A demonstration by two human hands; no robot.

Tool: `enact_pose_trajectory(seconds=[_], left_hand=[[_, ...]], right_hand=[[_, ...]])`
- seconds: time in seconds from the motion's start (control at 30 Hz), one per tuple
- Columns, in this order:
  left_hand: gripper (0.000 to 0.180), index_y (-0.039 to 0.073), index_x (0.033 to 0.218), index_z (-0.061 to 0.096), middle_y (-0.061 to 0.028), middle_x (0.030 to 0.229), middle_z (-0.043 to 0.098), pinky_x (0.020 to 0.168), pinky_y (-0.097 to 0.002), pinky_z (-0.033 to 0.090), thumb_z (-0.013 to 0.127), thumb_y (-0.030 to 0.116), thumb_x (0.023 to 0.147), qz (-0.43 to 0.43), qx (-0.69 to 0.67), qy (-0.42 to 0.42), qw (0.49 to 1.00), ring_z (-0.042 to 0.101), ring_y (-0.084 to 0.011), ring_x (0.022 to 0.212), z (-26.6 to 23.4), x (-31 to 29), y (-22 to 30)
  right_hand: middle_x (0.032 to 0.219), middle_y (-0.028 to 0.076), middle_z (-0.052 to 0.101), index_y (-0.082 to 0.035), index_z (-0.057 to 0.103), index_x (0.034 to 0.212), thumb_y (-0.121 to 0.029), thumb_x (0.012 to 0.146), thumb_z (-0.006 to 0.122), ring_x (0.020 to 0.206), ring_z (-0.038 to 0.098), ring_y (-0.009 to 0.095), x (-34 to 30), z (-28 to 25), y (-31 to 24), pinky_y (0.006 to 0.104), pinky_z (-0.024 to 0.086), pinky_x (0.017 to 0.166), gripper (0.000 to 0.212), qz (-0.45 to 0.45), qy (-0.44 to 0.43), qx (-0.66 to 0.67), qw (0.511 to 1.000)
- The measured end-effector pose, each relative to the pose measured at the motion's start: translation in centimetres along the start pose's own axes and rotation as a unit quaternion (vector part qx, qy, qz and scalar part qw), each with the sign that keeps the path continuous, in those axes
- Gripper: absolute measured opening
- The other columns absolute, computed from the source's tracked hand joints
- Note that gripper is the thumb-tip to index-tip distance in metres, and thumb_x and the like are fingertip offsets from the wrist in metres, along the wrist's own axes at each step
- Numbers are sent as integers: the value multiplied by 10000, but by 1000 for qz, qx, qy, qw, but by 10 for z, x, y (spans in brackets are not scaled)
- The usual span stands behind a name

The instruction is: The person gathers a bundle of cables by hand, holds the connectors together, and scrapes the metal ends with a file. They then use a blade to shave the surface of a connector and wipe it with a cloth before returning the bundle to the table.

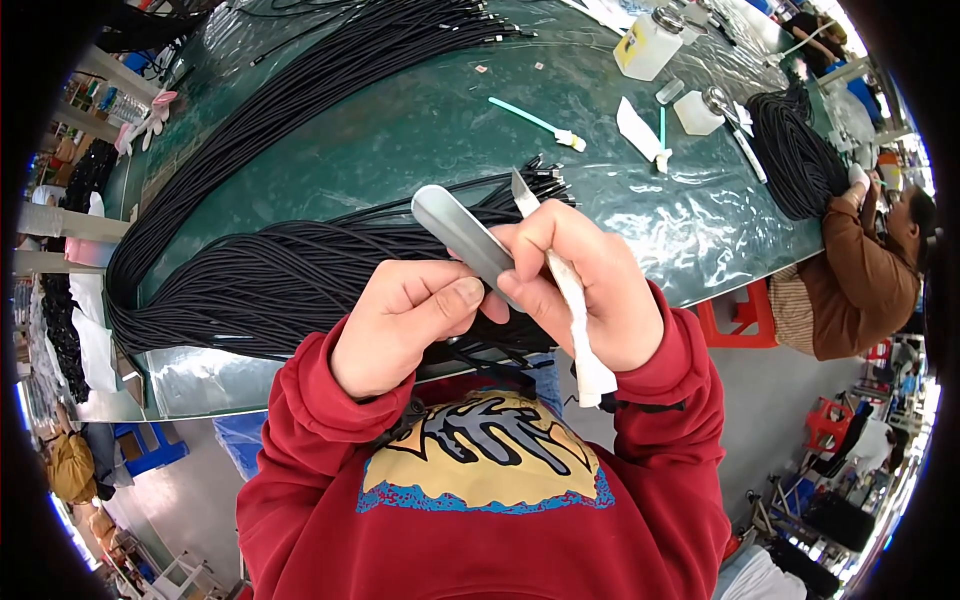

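Note:
Both my hands meet above the bench, in front of my red sweatshirt. A flat grey strip with a rounded end (455, 228), metal-looking, slants between them. My left hand (405, 315) is closed, thumb and fingers pinched at the strip's lower part. My right hand (605, 285) is closed round a slim knife-like blade (523, 193) whose point sticks up past the index finger. White wrapping (590, 370) covers its handle and hangs below the palm. The right thumb also presses against the strip. The strip's lower end is hidden by fingers. Behind lies a bundle of black cables (270, 285).
The green bench (400, 130) carries a longer black cable bundle (290, 100) at the back. Farther right are a white bottle (648, 48), a smaller one (697, 115), green sticks with white tips (525, 118) and coiled cables (795, 155). A co-worker (870, 270) sits at right.

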State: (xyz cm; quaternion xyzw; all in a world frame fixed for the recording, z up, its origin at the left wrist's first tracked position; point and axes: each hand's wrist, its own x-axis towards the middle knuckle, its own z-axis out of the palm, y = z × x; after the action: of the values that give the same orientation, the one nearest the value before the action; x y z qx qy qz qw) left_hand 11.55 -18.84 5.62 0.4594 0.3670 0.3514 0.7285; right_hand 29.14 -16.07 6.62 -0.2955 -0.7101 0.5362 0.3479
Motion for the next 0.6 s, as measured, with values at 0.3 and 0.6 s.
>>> enact_pose_trajectory(seconds=[0.3, 0.6], left_hand=[[158, -62, 839, 572, 16, 639, 511, 491, -175, 287, 525, 82, 794, 55, 26, 54, 997, 364, -21, 543, 8, 1, -1], [176, -61, 945, 571, -52, 831, 580, 679, -191, 410, 511, 33, 809, 48, -15, 22, 998, 499, -62, 747, 1, 2, -2]], right_hand=[[914, 151, 574, -48, 365, 768, 45, 780, 487, 726, 519, 107, 8, -7, 7, 230, 427, 639, 154, -38, 90, 8, 995], [920, 153, 581, -46, 358, 748, 33, 782, 500, 717, 517, 107, -2, 1, -2, 220, 419, 631, 166, -56, 56, -84, 993]])
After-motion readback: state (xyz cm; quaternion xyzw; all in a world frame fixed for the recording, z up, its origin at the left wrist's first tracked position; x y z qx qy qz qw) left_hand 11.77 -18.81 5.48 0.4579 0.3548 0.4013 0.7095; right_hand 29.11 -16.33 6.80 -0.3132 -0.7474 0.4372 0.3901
